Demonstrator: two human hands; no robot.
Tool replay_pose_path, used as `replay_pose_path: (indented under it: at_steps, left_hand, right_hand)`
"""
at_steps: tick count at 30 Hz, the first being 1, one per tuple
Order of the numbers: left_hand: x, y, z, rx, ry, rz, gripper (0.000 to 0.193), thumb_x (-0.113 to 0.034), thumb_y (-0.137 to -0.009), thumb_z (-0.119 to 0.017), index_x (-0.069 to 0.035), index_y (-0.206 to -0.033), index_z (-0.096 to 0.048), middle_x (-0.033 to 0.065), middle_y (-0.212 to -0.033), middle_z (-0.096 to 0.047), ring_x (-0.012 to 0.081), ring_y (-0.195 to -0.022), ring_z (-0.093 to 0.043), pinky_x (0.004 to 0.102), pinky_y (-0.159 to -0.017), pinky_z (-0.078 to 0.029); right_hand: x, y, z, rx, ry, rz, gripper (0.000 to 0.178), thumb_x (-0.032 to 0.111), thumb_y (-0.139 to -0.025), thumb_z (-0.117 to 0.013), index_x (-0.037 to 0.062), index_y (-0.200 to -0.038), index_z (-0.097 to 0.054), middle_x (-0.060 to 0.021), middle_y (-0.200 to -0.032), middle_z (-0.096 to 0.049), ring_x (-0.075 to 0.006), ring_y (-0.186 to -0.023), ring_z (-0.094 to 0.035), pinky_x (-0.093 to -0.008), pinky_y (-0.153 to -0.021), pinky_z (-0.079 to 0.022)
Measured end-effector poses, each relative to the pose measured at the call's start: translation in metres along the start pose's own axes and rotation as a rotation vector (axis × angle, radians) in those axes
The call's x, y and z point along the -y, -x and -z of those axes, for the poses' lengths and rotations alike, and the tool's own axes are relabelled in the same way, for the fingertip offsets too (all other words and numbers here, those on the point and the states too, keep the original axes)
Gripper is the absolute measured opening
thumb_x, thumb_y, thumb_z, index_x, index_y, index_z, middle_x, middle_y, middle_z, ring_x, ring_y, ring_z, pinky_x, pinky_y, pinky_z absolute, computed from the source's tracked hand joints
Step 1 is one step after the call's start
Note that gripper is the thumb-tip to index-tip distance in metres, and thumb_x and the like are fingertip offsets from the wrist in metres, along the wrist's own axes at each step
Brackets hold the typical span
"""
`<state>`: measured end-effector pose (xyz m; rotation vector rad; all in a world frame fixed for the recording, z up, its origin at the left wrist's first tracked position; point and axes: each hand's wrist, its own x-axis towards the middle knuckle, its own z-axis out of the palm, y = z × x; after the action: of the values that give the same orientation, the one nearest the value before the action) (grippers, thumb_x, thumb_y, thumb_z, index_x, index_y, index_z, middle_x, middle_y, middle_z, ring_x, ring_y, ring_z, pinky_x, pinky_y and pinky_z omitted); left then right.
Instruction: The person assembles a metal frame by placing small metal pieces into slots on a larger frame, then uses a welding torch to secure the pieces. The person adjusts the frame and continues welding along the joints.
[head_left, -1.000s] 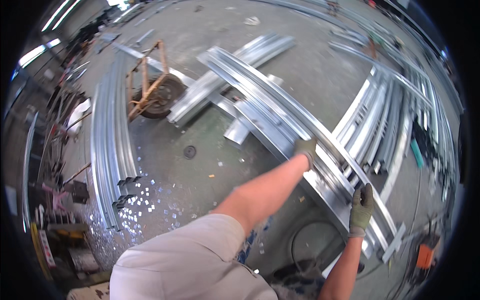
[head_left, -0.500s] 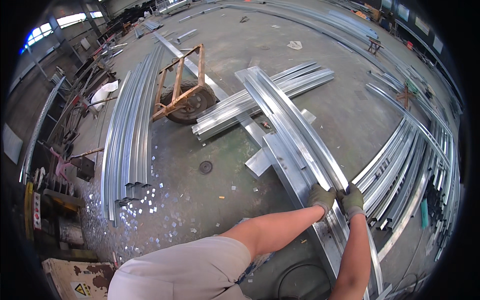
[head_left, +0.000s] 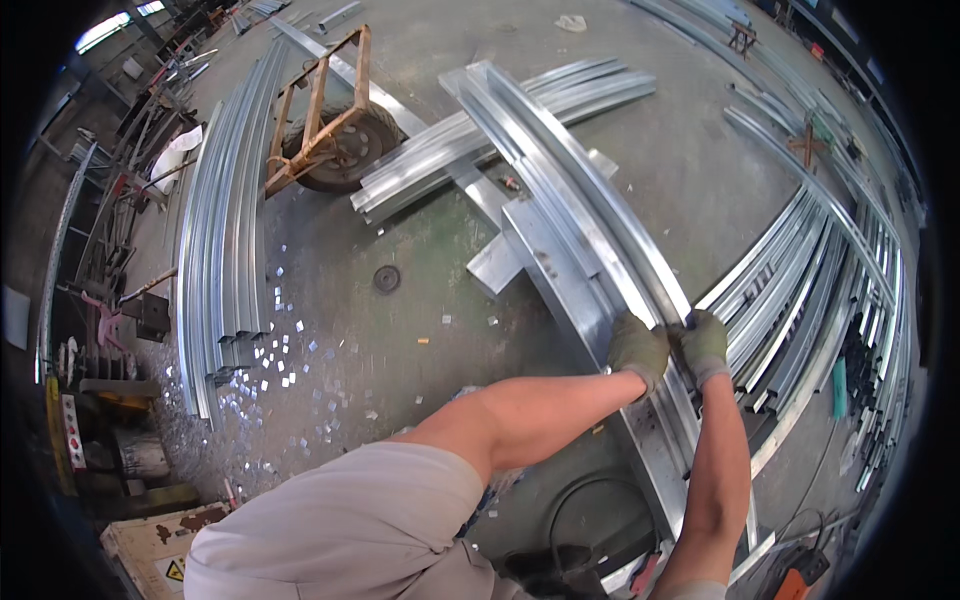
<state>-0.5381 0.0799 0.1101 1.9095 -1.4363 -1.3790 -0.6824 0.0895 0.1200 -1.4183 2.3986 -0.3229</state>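
Note:
A long, shiny galvanised metal channel [head_left: 590, 205] runs from the middle distance toward my body, alongside other profiles. My gloved left hand [head_left: 638, 355] is closed over its left side. At its right edge, my gloved right hand [head_left: 706, 346] grips with curled fingers, close beside the left. Both gloves are olive green, and the fingertips are partly hidden. Beneath the channel lies a wider flat-faced steel beam [head_left: 560, 275]. Farther off, a bundle of metal profiles [head_left: 400, 175] crosses under the channel's far part.
A rusty-framed wheeled cart [head_left: 345, 145] stands at far left beside stacked long profiles [head_left: 225, 230]. Small metal offcuts [head_left: 285, 370] litter the floor. More profiles [head_left: 800, 290] lie at right. A black cable [head_left: 590, 480] loops near me; an orange tool [head_left: 800, 580] sits at lower right.
The view has tilted downward, so the scene sits higher and the orange tool has come into sight. Both hands keep their hold on the channel; any shift of it is hard to make out.

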Motion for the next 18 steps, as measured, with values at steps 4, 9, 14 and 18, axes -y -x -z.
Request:
replay_pose_path:
  at_steps: [4, 9, 14, 18]
  left_hand:
    - [-0.015, 0.010, 0.011, -0.055, 0.027, -0.117, 0.061, -0.042, -0.092, -0.072, 0.007, -0.123, -0.052, 0.0321, -0.123, -0.060, 0.0494, -0.113, -0.062, 0.0528, -0.099, -0.050]
    - [-0.006, -0.008, 0.033, 0.120, 0.389, -0.359, 0.037, -0.028, -0.097, -0.068, -0.001, -0.121, -0.058, 0.0198, -0.114, -0.065, 0.0358, -0.104, -0.064, 0.0489, -0.090, -0.051]
    - [-0.022, -0.024, 0.052, 0.604, 0.785, 0.114, 0.025, -0.026, -0.104, -0.062, -0.014, -0.126, -0.066, 0.0072, -0.117, -0.069, 0.0220, -0.114, -0.064, 0.0454, -0.089, -0.057]
    - [-0.026, -0.033, 0.032, 0.432, 1.080, 0.215, 0.026, -0.026, -0.097, -0.077, -0.010, -0.117, -0.072, 0.0063, -0.111, -0.066, 0.0216, -0.097, -0.066, 0.0385, -0.086, -0.057]
  right_hand:
    - [0.012, 0.002, 0.032, 0.008, -0.013, 0.008, 0.044, 0.034, -0.074, -0.087, -0.0014, -0.097, -0.073, -0.0245, -0.096, -0.074, -0.0408, -0.089, -0.072, -0.0467, -0.081, -0.056]
    - [0.023, 0.007, 0.070, -0.031, 0.002, -0.020, 0.042, 0.032, -0.073, -0.083, 0.0008, -0.099, -0.075, -0.0237, -0.101, -0.074, -0.0390, -0.095, -0.071, -0.0477, -0.084, -0.055]
    - [0.027, -0.027, 0.041, 0.056, 0.042, -0.011, 0.047, 0.029, -0.078, -0.080, 0.0081, -0.118, -0.072, -0.0191, -0.115, -0.072, -0.0367, -0.113, -0.069, -0.0458, -0.097, -0.055]
    - [0.055, 0.005, 0.075, 0.030, -0.002, -0.003, 0.040, 0.033, -0.079, -0.082, 0.0089, -0.110, -0.075, -0.0175, -0.111, -0.074, -0.0360, -0.109, -0.070, -0.0471, -0.096, -0.054]
